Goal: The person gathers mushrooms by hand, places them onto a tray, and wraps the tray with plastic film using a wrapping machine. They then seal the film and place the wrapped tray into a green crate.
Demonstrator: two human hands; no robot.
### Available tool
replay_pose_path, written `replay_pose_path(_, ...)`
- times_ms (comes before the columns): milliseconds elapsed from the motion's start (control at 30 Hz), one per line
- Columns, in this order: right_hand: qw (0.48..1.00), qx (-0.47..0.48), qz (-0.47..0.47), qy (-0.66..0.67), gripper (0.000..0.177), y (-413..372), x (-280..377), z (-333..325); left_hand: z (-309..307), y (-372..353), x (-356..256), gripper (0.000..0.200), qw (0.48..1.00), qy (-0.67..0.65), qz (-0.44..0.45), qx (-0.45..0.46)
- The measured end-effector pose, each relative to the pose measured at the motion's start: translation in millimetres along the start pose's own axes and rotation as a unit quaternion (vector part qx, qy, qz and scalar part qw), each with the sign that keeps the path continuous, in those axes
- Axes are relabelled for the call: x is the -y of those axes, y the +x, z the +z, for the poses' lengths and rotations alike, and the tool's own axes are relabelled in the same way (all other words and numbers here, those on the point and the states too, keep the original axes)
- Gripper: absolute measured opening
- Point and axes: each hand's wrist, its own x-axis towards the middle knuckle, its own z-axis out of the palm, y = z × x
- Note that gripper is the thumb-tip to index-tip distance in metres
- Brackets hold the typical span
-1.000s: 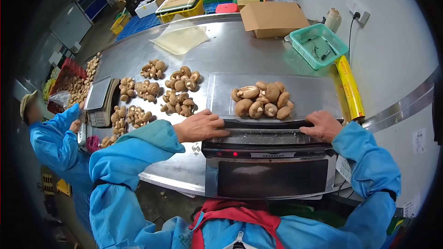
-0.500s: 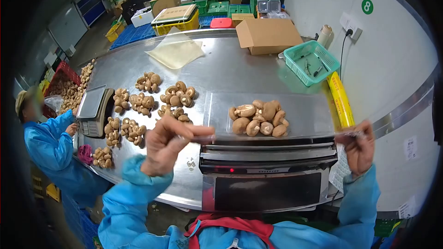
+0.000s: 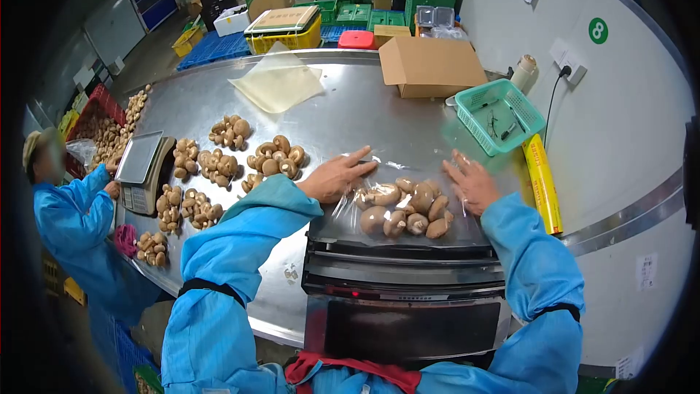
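We stand at the metal bench (image 3: 354, 120), its near edge curving past the machine (image 3: 408, 314). The machine's long axis runs left to right across our front, squared to us. From its far edge the clear film (image 3: 397, 169) spreads away from us over the pile of mushrooms (image 3: 405, 208), which is wider than it is deep, caps turned various ways. Past the film, the bench is bare up to the carton (image 3: 434, 73) and pale sheet (image 3: 281, 84). The basket (image 3: 487, 137) and the slanting yellow box (image 3: 543, 190) narrow the room on our right; mushroom clusters (image 3: 219, 166) crowd our left sleeve. Our left hand (image 3: 337, 177) lies on the film left of the pile, fingers reaching inward; our right hand (image 3: 472, 184) lies opposite, fingers spread wide. Neither is closed on anything.
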Motion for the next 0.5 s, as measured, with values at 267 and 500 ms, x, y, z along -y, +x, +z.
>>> replay_pose_path(267,0.987,-0.026,-0.009,0.159,0.039,-37.5,26.0,20.4,24.6,-34.0,-38.0,0.037,0.949,-0.294,-0.022,-0.108)
replay_pose_path(500,0.550,0.103,0.271,0.784,0.033,-95.4,85.9,-67.9,-29.3,-73.0,-137.6,0.038,0.576,-0.739,-0.349,0.025)
